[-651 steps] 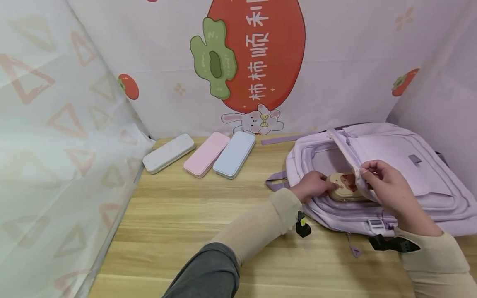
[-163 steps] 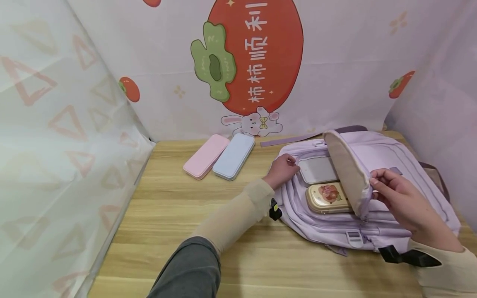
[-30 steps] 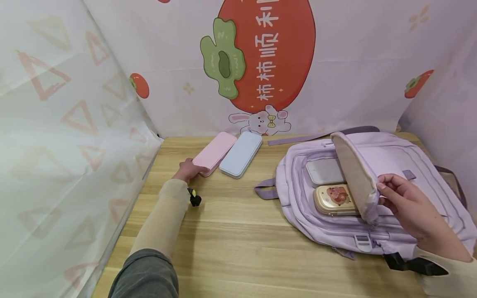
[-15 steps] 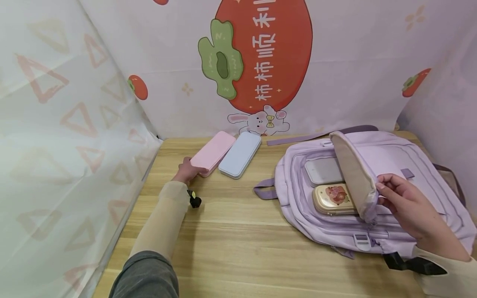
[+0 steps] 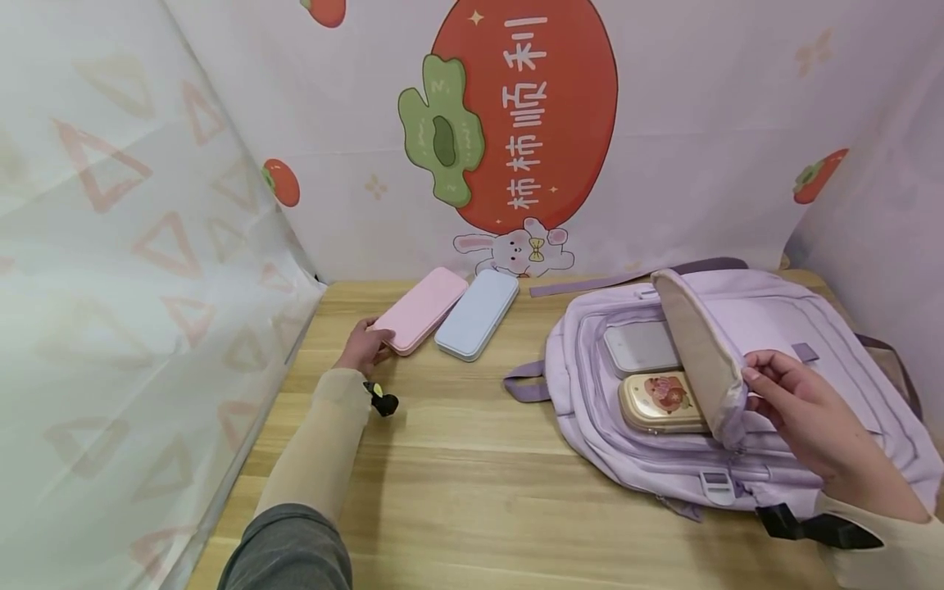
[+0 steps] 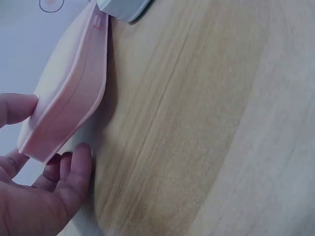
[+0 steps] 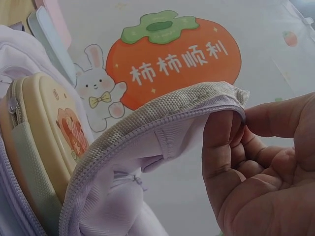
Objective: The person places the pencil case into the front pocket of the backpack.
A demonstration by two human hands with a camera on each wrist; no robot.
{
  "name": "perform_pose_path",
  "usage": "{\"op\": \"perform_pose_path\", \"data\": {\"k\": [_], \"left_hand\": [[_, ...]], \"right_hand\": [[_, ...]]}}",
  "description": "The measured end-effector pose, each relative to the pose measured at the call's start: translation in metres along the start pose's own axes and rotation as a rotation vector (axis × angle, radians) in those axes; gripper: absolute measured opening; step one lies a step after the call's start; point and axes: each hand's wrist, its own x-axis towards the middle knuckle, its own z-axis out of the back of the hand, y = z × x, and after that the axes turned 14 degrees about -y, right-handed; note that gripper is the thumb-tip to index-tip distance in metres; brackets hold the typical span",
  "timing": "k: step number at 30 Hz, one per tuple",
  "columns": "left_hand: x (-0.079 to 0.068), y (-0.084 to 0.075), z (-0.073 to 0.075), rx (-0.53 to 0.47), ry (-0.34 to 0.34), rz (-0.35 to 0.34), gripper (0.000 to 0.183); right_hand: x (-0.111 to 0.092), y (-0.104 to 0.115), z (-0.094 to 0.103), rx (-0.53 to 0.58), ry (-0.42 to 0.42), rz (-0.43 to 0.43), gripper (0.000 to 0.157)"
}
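Your left hand (image 5: 362,347) grips the pink box (image 5: 422,310), slanted far-right, by its near end; your right hand (image 5: 814,414) pinches the flap (image 5: 699,354).

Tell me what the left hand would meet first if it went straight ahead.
The pink case, which the left hand has between thumb and fingers; beyond it, probably the printed backdrop, though depth is hard to judge.
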Motion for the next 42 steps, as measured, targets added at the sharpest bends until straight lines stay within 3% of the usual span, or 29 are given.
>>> {"op": "perform_pose_path", "data": {"k": [9,16,42], "left_hand": [[-0.003,-0.002,0.001,-0.193,-0.011,0.09,0.069],[-0.005,-0.001,0.0,-0.239,-0.034,0.103,0.06],[-0.012,0.003,-0.003,-0.586,-0.108,-0.021,0.038]], "right_hand": [[0.001,0.001,-0.001,-0.011,-0.009,-0.001,0.029],[0.001,0.002,-0.001,-0.022,-0.011,-0.001,0.028],[0.005,0.006,0.0,-0.051,0.015,0.008,0.028]]}}
